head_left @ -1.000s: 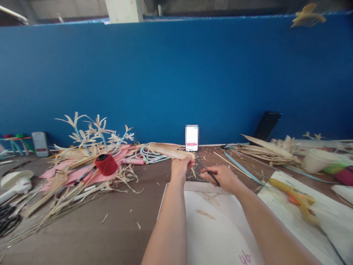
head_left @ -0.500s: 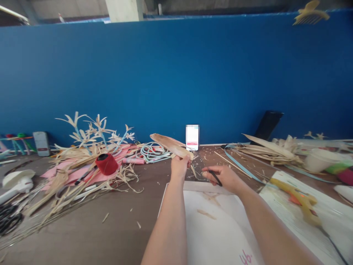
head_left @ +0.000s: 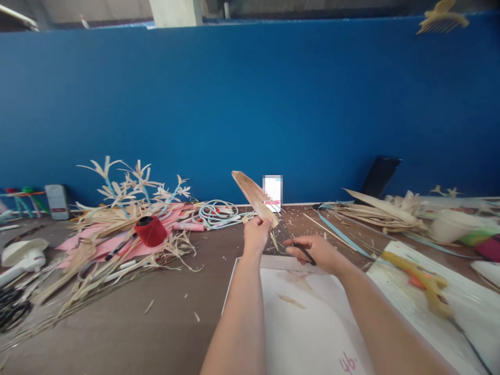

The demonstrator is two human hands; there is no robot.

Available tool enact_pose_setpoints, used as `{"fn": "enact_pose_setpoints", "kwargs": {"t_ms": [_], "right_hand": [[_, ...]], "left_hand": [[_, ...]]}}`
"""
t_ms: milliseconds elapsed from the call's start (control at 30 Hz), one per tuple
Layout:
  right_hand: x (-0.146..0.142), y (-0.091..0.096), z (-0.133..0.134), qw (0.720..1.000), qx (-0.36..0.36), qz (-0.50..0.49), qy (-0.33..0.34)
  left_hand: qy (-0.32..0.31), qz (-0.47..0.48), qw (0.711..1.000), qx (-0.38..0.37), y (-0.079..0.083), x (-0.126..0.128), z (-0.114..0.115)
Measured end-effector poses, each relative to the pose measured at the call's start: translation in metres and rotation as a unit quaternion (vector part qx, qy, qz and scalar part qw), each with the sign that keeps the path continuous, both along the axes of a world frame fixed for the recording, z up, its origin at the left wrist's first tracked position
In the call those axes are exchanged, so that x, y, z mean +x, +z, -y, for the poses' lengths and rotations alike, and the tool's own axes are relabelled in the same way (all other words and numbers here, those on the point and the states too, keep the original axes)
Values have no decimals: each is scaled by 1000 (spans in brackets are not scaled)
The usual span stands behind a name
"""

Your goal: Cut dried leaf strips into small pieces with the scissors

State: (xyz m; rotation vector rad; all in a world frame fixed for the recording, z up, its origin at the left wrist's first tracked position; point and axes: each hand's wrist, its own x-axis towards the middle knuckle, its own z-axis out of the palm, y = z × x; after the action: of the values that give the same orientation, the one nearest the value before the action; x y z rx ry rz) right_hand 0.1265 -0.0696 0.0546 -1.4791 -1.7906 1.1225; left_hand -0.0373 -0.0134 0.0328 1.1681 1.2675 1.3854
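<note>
My left hand [head_left: 257, 235] pinches the lower end of a dried husk piece [head_left: 252, 194], long and tan, which tilts up and to the left. In my right hand [head_left: 315, 251] is a pair of scissors [head_left: 304, 253] with black handles; the thin blades point up and left toward the husk's lower end. Whether the blades touch the husk is hard to make out. Below both hands lies a white tray or box lid [head_left: 300, 328] with a small husk scrap [head_left: 292, 301] on it.
To the left are husk flowers [head_left: 117, 192], a red thread spool [head_left: 150, 230], pink paper and husk strips. Coiled light-blue tubing [head_left: 219, 214] and a phone [head_left: 272, 194] stand at the back. A yellow glue gun [head_left: 425, 286] and stacked husks [head_left: 375, 216] are on the right.
The husk has swung more upright, its far tip rising and moving right. The scissors' blades now show, pointing at its lower end. Both hands have barely moved.
</note>
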Motion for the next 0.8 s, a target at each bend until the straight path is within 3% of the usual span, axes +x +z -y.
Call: {"fn": "enact_pose_setpoints", "kwargs": {"t_ms": [800], "right_hand": [[-1,0,0,1000,5,15,-7]], "left_hand": [[-46,-37,998,-2,3,1,3]]}}
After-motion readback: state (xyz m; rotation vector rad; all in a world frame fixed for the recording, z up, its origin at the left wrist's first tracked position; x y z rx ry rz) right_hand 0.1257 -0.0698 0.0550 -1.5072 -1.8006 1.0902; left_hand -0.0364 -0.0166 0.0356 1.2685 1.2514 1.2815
